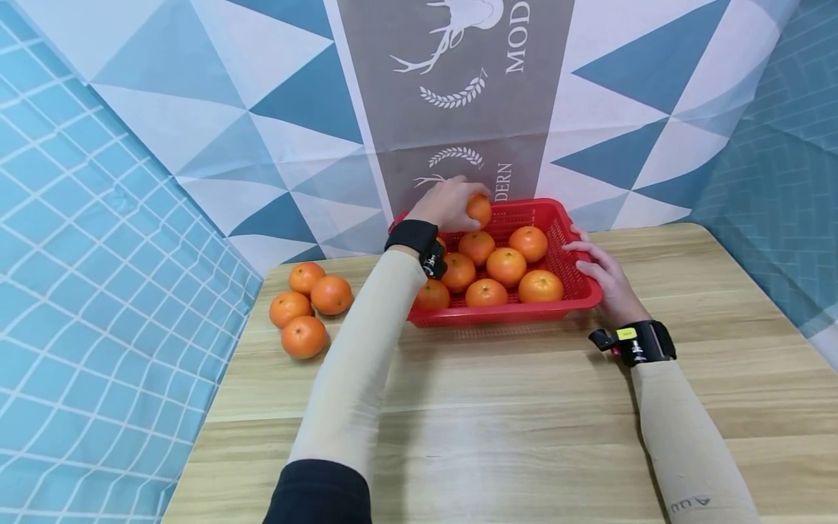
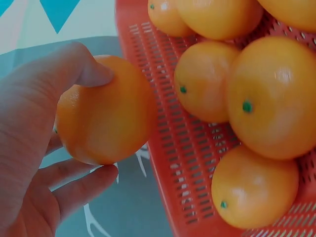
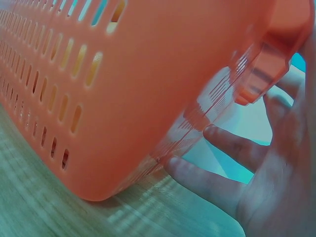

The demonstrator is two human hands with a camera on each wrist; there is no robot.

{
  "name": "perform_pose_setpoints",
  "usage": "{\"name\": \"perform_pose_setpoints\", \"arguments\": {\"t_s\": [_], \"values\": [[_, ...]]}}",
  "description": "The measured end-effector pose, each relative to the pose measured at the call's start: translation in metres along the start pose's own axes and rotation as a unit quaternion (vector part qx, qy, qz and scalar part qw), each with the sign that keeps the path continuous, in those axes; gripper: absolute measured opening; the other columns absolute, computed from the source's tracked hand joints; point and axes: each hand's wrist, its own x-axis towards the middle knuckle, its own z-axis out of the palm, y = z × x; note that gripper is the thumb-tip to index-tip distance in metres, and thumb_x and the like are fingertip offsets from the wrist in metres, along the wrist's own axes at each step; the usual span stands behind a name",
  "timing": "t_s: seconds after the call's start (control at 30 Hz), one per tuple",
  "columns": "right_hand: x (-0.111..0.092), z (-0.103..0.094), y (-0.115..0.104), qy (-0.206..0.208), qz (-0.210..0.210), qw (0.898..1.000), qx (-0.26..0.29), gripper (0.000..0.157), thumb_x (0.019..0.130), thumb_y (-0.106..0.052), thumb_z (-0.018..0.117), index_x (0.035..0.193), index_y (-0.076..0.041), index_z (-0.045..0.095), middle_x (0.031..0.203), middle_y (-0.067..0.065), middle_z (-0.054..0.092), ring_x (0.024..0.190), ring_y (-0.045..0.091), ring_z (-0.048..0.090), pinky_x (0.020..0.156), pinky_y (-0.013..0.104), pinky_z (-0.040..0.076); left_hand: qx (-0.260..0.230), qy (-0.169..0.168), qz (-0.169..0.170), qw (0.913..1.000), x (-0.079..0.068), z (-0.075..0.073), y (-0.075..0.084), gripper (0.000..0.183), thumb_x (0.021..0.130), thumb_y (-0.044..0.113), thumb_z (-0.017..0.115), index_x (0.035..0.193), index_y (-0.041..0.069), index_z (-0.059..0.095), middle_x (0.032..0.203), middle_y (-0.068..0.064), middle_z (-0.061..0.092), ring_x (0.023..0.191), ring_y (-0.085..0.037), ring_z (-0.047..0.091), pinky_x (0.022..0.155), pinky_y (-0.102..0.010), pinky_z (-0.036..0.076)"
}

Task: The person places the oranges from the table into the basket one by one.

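In my left hand (image 1: 452, 204) I grip an orange (image 1: 479, 209), held at the far side of the red plastic basket (image 1: 504, 314). The left wrist view shows the thumb on top of this orange (image 2: 106, 116) and the other fingers below it, beside the slotted basket wall (image 2: 170, 163). Several more oranges (image 1: 506, 267) with small green stem ends lie in the basket. My right hand (image 1: 612, 284) holds the basket's right end at the rim. In the right wrist view, two fingers (image 3: 207, 185) touch the outer wall (image 3: 148, 89) below the handle.
Several loose oranges (image 1: 304, 337) sit grouped on the wooden table (image 1: 458, 422), left of the basket. A patterned cloth (image 1: 275, 131) hangs right behind the table. Blue gridded cloth (image 1: 98, 306) borders the left side, and more blue cloth (image 1: 772, 189) the right.
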Motion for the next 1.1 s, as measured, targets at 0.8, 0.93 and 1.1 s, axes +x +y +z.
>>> {"name": "perform_pose_setpoints", "arguments": {"t_s": [0.8,0.93,1.1], "values": [[0.000,-0.001,0.000,0.013,0.004,0.999,-0.029,0.039,0.116,-0.020,0.052,0.153,-0.009,0.062,0.193,-0.005,0.015,0.180,0.039,0.002,0.100,0.011,0.059,0.001,-0.002,0.026,0.9997,0.033,0.036,0.039,0.061,0.104,0.038,0.076,0.163,0.038,0.058,0.167,-0.001,0.058,0.150,-0.024,0.056,0.131,-0.063,0.042],[0.001,-0.001,-0.001,0.013,0.005,0.999,-0.029,0.039,0.116,-0.020,0.052,0.152,-0.009,0.062,0.193,-0.004,0.015,0.179,0.040,0.003,0.099,0.011,0.060,0.023,-0.003,0.024,0.9995,0.047,0.049,0.033,0.062,0.106,0.044,0.071,0.165,0.046,0.052,0.172,0.001,0.052,0.156,-0.025,0.053,0.131,-0.060,0.042],[0.001,0.000,0.000,0.011,-0.005,1.000,-0.023,0.039,0.116,-0.019,0.052,0.152,-0.009,0.063,0.193,-0.002,0.015,0.180,0.038,0.001,0.101,0.011,0.059,0.019,-0.007,0.035,0.9992,0.042,0.049,0.035,0.062,0.108,0.040,0.070,0.167,0.040,0.051,0.175,-0.004,0.049,0.162,-0.031,0.046,0.134,-0.049,0.045]]}}
